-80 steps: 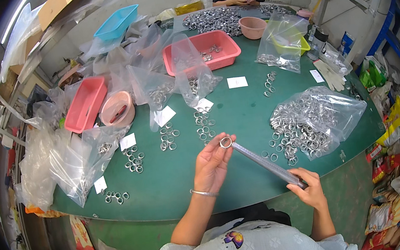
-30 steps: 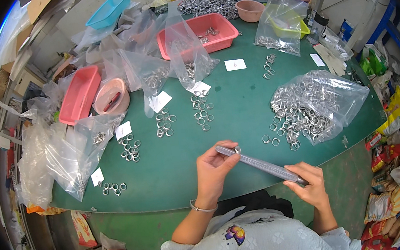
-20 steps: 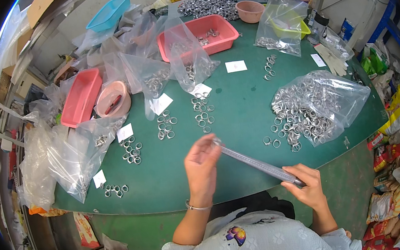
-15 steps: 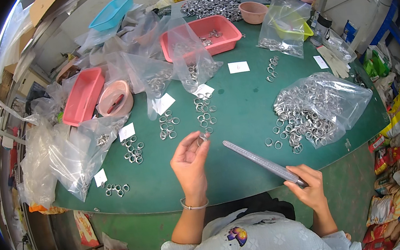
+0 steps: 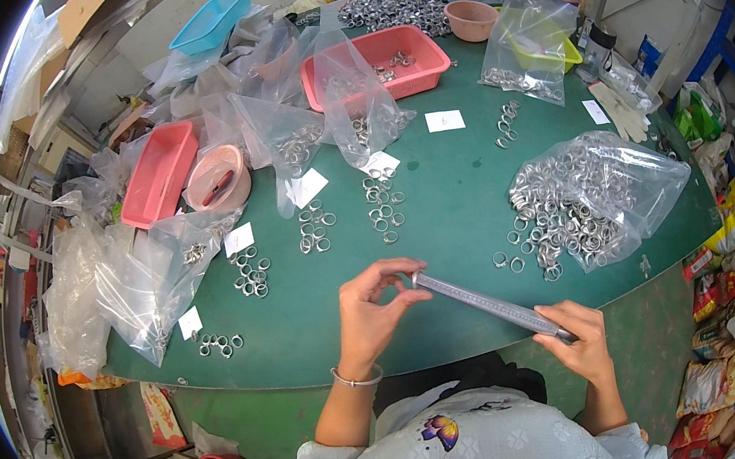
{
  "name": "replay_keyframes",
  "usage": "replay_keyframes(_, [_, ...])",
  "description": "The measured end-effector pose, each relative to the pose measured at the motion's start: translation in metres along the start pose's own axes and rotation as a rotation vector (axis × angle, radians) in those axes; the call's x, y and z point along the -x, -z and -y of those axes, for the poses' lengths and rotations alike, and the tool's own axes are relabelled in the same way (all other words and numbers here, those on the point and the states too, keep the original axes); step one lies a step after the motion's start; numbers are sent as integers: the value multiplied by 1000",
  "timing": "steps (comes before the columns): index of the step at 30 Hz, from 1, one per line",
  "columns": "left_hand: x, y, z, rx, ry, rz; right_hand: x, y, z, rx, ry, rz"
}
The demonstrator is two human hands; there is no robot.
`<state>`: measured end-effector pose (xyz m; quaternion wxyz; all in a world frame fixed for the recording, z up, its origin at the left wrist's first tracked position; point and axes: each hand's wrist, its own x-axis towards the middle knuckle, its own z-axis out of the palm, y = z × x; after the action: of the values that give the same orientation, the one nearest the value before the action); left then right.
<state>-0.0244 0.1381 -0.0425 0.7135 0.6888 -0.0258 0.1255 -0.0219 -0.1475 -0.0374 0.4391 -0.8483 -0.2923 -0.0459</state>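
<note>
From my head camera, I see open green table [image 5: 451,211] beyond the grey tapered stick [image 5: 490,306], reaching to a loose pile of rings [image 5: 553,226] partly in a clear bag [image 5: 658,196] right of the stick. Left of the stick's tip, clusters of rings [image 5: 385,205] and white cards [image 5: 308,187] bound the free room; the table's near edge passes by the stick's thick end. My left hand [image 5: 375,312] is at the stick's tip, thumb and forefinger bowed apart in a loop, their ends pinching a silvery ring [image 5: 416,279]; whether it encircles the tip, I can't tell. My right hand [image 5: 579,332] is closed around the thick end, well apart from my left. Both forearms rise from my side of the stick, the left wrist wearing a bracelet [image 5: 357,379], its palm turned toward the stick; the right hand's fingers lie over it, thumb on the near side.
</note>
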Motion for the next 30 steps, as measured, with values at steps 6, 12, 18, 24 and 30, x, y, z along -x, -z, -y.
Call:
replay_keyframes(6, [17,-32,18,502,280,103,-4,-5,12,-9,35,-13])
replay_keyframes(12, [24,-38,13,571,272,155,-4,-7,24,34,43,-5])
replay_keyframes(18, [23,-38,2,555,299,164,-4,-8,25,-24,28,-20])
replay_keyframes(24, [24,-35,6,482,229,179,-1,-5,29,-38,-51,59])
replay_keyframes(30, [16,-30,7,396,142,377,-2,-2,32,13,5,72])
